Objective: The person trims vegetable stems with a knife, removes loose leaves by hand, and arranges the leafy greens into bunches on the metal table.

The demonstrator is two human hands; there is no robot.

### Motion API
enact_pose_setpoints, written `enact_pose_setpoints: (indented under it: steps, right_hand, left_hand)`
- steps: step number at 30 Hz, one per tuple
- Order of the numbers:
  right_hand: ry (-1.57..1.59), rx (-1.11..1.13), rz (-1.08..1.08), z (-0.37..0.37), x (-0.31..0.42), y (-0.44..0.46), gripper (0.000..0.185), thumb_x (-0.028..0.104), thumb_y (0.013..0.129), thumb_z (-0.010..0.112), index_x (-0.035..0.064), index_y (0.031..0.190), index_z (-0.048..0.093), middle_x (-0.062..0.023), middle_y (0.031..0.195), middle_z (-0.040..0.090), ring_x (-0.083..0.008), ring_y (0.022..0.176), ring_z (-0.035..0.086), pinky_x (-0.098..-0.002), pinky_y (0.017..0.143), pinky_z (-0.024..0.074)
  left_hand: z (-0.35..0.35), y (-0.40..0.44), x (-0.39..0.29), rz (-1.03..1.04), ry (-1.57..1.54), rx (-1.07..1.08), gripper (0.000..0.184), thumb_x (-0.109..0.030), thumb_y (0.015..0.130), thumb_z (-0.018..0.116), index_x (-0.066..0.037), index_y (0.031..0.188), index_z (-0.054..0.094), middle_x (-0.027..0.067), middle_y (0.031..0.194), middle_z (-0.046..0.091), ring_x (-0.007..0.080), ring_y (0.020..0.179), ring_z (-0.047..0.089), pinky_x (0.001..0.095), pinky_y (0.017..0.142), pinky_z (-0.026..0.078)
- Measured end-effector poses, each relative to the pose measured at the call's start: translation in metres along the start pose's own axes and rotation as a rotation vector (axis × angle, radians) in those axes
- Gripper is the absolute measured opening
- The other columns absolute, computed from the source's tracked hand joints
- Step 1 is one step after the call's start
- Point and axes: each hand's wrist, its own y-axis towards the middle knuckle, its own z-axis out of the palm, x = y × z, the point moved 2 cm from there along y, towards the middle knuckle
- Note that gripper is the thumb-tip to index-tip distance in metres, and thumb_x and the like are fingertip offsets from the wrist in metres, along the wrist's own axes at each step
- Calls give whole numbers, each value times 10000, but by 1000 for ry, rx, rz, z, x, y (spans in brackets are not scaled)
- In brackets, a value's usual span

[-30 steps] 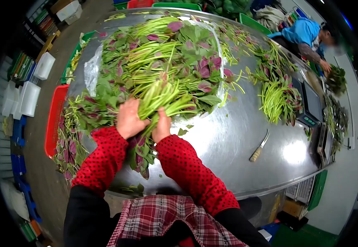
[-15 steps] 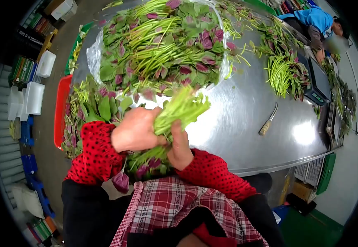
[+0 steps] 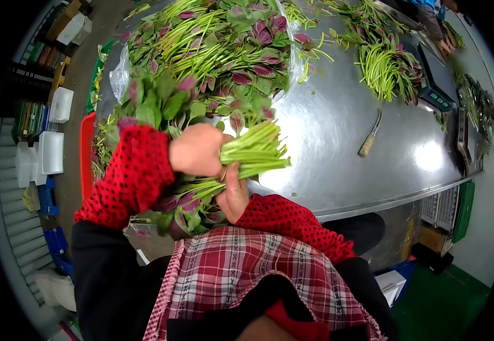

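In the head view my left hand [image 3: 197, 150] is closed round a bunch of leafy greens [image 3: 252, 150] with pale green stems and green-and-purple leaves. The cut stem ends point right, while leaves spread out to the left, above and below my hands. My right hand [image 3: 234, 196] grips the lower part of the same bunch, its thumb against the stems. Both hands are over the near edge of the metal table, close to the checked apron [image 3: 258, 250]. Beyond them lies a large pile of the same greens [image 3: 201, 51] on clear plastic [image 3: 120, 77].
A curved knife [image 3: 367, 142] with a pale handle lies on the metal table [image 3: 326, 165]. Another bundle of greens [image 3: 380, 68] is beside a scale [image 3: 433, 77]. A red crate [image 3: 87, 159] stands at the left edge. A co-worker's arm [image 3: 430, 25] shows at top right.
Both hands have drawn the bunch off the pile towards my body, and its stem ends now point right. The view has shifted, and less of the co-worker shows.
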Motion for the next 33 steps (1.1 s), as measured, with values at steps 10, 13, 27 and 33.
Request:
enact_pose_setpoints:
  steps: [10, 13, 27, 33]
  right_hand:
    - [-962, 149, 453, -70, 90, -22, 307, 297, 871, 663, -9, 884, 669, -68, 727, 658, -124, 617, 613, -246, 570, 512]
    - [-1265, -368, -166, -96, 154, 43, 480, 428, 875, 617, -9, 682, 669, -119, 556, 618, -163, 562, 621, -315, 526, 463]
    - [-1458, -288, -830, -17, 238, 61, 233, 178, 755, 726, -16, 684, 619, -54, 529, 534, -93, 496, 454, -264, 494, 403]
    - [-1508, 354, -1082, 92, 205, 17, 216, 249, 706, 727, 55, 729, 634, -90, 678, 625, -249, 626, 627, -365, 564, 490]
  left_hand:
    - [156, -5, 33, -118, 185, -260, 622, -155, 558, 745, 1, 1116, 518, 162, 996, 561, 330, 945, 565, 412, 813, 451]
    - [156, -6, 28, -56, 220, -333, 655, -158, 545, 756, 20, 1127, 515, 163, 1031, 561, 327, 1006, 537, 408, 890, 407]
    - [109, -23, -17, -131, -242, -721, 750, -196, 656, 732, 15, 1303, 415, 226, 1250, 513, 375, 1166, 497, 433, 975, 408]
    - [40, 46, -35, 276, -575, -935, 383, -126, 867, 579, 6, 1217, 497, 166, 1171, 570, 242, 1005, 592, 341, 844, 479]
